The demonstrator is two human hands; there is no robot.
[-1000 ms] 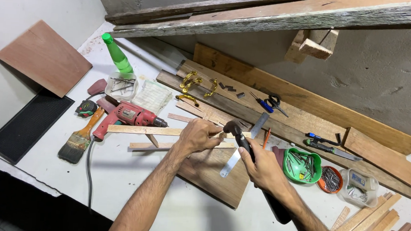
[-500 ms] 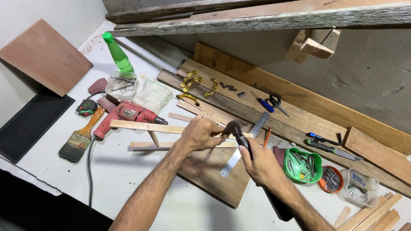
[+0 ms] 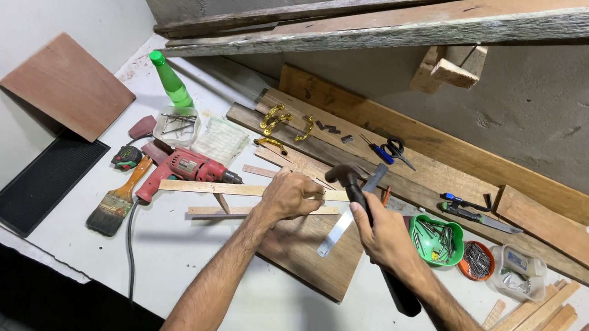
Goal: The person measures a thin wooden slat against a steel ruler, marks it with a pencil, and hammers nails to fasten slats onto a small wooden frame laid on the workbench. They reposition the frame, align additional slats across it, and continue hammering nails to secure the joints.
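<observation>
While the left hand [image 3: 291, 195] pins a thin wooden strip [image 3: 237, 189] across the brown board [image 3: 306, 249] on the white workbench [image 3: 184, 261], I read from my remote feed a hammer [image 3: 349, 180] now poised with its dark head just above the strip's right end, close beside the left fingertips. A second ago the hammer head sat a little lower and nearer the hand; since then it has lifted slightly and the strip has shifted a touch toward the drill, which I judge to mean a strike is being lined up, not landed. The right hand [image 3: 386, 234] is wrapped tightly round the black handle, fingers closed on it; the left fingers are curled and pressed down on the strip (whether they pinch a nail I cannot tell, the spot is hidden). A steel ruler [image 3: 350, 214] lies slanted under the hammer. Near the left forearm rest a red power drill [image 3: 187, 168], a paintbrush [image 3: 116, 201] and a second strip [image 3: 236, 211]; a green bowl of nails [image 3: 436, 239] sits just right of the right hand.
</observation>
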